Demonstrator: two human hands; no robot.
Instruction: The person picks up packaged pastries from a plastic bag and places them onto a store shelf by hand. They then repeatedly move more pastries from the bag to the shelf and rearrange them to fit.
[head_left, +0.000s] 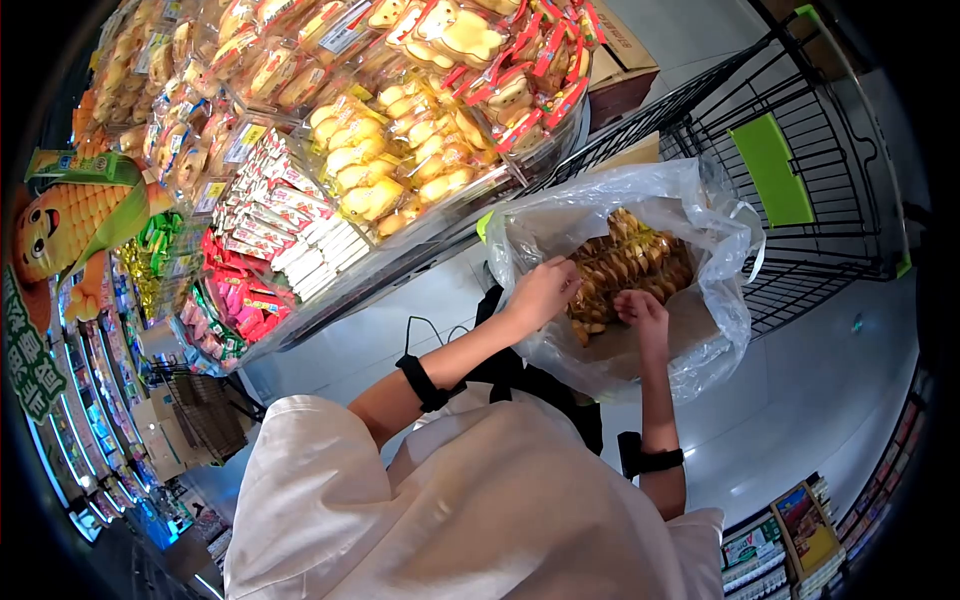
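Note:
A clear plastic liner bag point(520, 225) is spread open in front of me, with brown cardboard point(690, 325) showing inside it. Rows of golden-brown packaged pastries point(635, 255) lie in the bag. My left hand point(545, 292) is over the bag's left side, fingers curled together at the edge of the pastries. Close to its right, my right hand point(642, 308) has its fingers bent in a pinch above the near end of the rows. Whatever either hand pinches is too small or hidden to make out.
A black wire shopping cart point(790, 150) with a green panel point(772, 172) stands around the bag. To the left, a display bin holds yellow wrapped breads point(365, 160), white-and-red packets point(285, 215) and bear-shaped packs point(450, 35). A corn-shaped sign point(85, 220) hangs at far left.

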